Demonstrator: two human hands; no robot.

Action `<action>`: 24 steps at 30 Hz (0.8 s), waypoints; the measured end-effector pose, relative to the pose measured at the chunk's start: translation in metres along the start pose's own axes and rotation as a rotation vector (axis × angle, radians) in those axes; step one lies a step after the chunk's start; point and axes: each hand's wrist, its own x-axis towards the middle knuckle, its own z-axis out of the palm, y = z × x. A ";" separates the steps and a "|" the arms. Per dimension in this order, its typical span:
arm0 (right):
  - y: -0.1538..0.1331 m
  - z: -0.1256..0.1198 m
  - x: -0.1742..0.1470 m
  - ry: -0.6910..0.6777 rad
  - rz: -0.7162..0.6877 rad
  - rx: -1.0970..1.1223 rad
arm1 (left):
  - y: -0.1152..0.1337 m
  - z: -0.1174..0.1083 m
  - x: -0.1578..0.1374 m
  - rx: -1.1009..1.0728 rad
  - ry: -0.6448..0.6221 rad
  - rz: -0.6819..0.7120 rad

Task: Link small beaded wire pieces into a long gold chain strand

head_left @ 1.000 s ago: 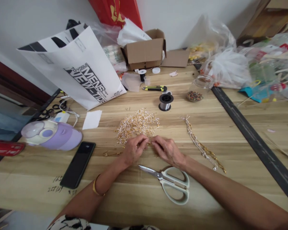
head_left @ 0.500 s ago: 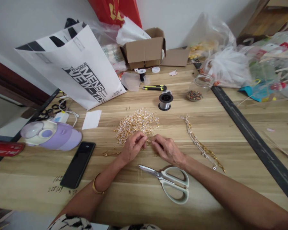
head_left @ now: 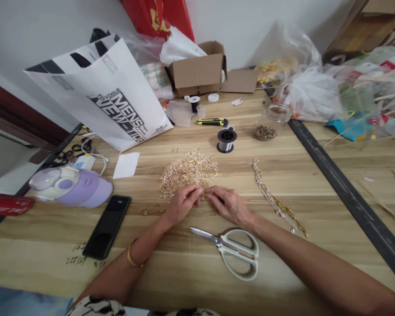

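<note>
Fingertips pinched, my left hand (head_left: 184, 202) rests at the near edge of a pile of small gold and clear beads (head_left: 184, 171). My right hand (head_left: 228, 204) meets it from the right, its thumb and forefinger also pinched. Whatever lies between the fingertips is too small to name. A short gold strand (head_left: 153, 211) lies left of my left wrist. Just below the hands are scissors (head_left: 232, 250) with pale handles, blades pointing left. Gold and silver chains (head_left: 274, 199) lie to the right of my right hand.
Behind the pile stand a wire spool (head_left: 227, 140), a yellow-black cutter knife (head_left: 211, 122) and a glass jar (head_left: 272, 123) of beads. A phone (head_left: 107, 227) and a purple bottle (head_left: 85, 186) lie at left. A white bag (head_left: 118, 101) and cardboard box (head_left: 199, 72) stand behind.
My right hand has shifted slightly left, bringing its fingertips closer to those of my left hand. The camera view has moved a little. Blue cloth now shows at the lower left.
</note>
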 end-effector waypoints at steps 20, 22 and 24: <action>0.005 0.003 0.000 0.081 0.115 0.174 | -0.003 -0.001 0.001 -0.037 -0.006 -0.006; 0.006 0.003 -0.001 0.085 0.109 0.196 | -0.004 0.001 0.002 0.077 0.040 0.056; 0.006 0.004 -0.002 0.092 0.106 0.211 | -0.005 0.002 0.002 0.192 0.076 0.129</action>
